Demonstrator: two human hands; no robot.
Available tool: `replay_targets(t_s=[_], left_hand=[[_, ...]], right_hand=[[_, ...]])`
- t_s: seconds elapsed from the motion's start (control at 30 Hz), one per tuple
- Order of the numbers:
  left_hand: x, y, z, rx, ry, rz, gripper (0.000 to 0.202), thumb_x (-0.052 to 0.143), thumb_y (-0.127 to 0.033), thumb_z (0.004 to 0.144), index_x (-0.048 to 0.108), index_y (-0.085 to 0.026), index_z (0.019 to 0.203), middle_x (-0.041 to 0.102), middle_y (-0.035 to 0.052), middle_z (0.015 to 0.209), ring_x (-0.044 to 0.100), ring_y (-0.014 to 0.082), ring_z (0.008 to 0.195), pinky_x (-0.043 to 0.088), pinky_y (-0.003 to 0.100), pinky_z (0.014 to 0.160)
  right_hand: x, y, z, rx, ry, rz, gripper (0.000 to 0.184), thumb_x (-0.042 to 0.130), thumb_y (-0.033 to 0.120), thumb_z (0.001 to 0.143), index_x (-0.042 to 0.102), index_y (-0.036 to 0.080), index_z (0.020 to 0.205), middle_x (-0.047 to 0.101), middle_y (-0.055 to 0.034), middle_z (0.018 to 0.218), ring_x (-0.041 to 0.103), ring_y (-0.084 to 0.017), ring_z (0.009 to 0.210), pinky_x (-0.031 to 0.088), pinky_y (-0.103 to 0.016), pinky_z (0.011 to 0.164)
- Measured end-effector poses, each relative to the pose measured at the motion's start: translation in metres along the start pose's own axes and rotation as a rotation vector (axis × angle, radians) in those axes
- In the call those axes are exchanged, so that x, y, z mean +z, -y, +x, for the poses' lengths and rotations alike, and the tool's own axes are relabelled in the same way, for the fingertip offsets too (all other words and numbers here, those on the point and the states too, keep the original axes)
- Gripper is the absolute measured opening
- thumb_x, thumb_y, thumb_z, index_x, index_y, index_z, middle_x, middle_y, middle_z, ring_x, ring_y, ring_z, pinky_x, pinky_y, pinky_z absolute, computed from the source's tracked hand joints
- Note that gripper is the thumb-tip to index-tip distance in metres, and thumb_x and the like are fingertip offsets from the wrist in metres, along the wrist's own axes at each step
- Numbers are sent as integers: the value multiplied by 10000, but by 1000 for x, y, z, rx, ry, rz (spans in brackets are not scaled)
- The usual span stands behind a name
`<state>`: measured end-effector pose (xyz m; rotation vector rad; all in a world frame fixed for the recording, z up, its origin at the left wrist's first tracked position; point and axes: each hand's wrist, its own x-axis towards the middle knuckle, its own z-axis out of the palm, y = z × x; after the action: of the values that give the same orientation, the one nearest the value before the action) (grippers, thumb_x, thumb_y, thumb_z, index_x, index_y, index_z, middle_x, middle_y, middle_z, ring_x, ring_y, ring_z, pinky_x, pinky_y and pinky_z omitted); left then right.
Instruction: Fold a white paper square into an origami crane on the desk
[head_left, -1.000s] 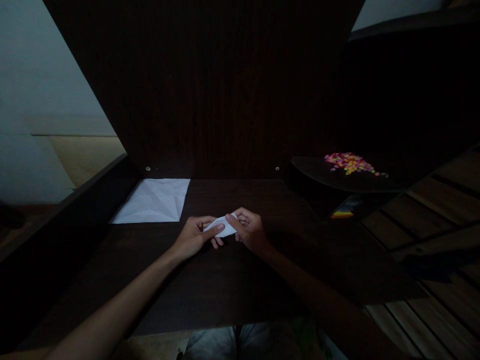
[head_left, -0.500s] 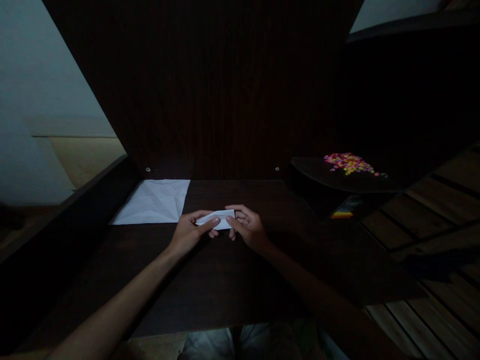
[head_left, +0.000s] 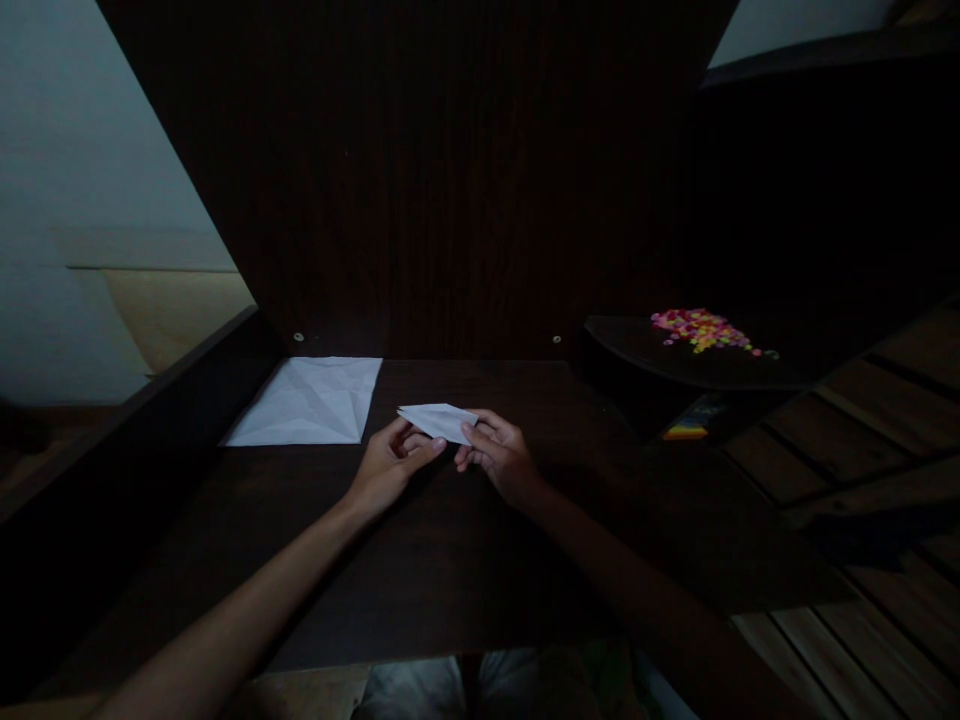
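A small folded piece of white paper is held up above the dark tabletop, its pointed end to the left. My right hand pinches its right end, thumb on top and fingers behind. My left hand is at the lower left of the paper, fingers curled behind it and thumb tip at its lower edge. The parts of the left fingers behind the paper are hidden. A larger sheet of creased white paper lies flat on the table beyond my left hand.
Small pink, red and yellow pieces are heaped on a curved dark shelf at right. Below it is a yellow-orange item. A dark back panel rises behind the table, and a raised side board borders the left.
The folded paper has tilted and risen slightly, now showing a pointed left end. My left thumb has slid off its face to the lower edge, while my right hand keeps its pinch.
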<state>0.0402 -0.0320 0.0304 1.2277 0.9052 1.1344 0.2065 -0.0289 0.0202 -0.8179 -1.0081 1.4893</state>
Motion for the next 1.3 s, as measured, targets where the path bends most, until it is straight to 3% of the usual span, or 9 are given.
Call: replay_targets(t_s=[0.33,0.47,0.6,0.7,0.83,0.93,1.03,1.17,1.3], left_hand=[[2,-7,0,30,-93,62,402,760,-409,663,632,-146,938,703,59,916,642,209,876,498,303,783],[3,-3,0,19,-100,50,455,777,-415,631,633,-139,963,706,60,897,647,208,834,506,311,757],[1,2,1,-1,-62,37,574,773,-388,643,582,-147,1127,695,55,903,645,182,777,512,294,706],[0,1,-1,-13,-7,32,629,788,-332,630,547,-152,1183,685,55,928,644,177,803,507,286,729],[0,-5,-1,-7,-22,176,412,783,-325,624,633,-143,962,663,26,822,626,165,735,493,258,662],[1,-8,-1,8,-82,212,381,771,-303,622,636,-158,947,666,51,960,625,210,892,497,301,764],[2,-6,0,-25,-22,102,404,755,-277,632,603,-160,988,679,52,979,620,221,967,473,340,863],[4,2,1,-47,38,-50,405,767,-263,624,535,-160,940,687,40,933,647,179,896,479,308,836],[2,6,3,-39,-40,-83,440,795,-242,594,471,-178,885,674,-11,792,652,126,732,496,251,712]], right_hand=[[0,-7,-2,-30,129,-173,394,780,377,616,640,172,922,620,-15,780,596,-129,610,523,-260,515],[-5,-9,0,-179,24,-372,294,762,376,630,694,187,844,535,-18,832,514,-107,629,430,-212,445],[-8,-7,2,-305,-93,-539,188,743,327,658,725,199,794,482,-5,765,436,-93,602,400,-225,501],[-9,-5,2,-264,-62,-518,166,717,334,677,711,189,758,507,-4,728,440,-93,559,372,-228,461],[-7,-5,0,-165,-11,-418,226,710,362,676,675,167,784,577,-9,708,483,-94,512,375,-219,405],[-5,-5,-1,-123,-17,-365,257,727,365,655,650,160,790,616,-11,681,518,-102,519,423,-217,412],[-3,-5,0,-110,-26,-325,271,746,369,632,627,159,754,621,-9,656,557,-117,549,478,-230,438],[-3,-7,1,-79,-6,-265,316,778,389,594,594,161,714,616,-5,631,597,-141,588,527,-256,465],[-4,-7,2,-39,5,-227,356,796,399,568,569,161,703,626,-6,629,613,-147,579,544,-269,476]])
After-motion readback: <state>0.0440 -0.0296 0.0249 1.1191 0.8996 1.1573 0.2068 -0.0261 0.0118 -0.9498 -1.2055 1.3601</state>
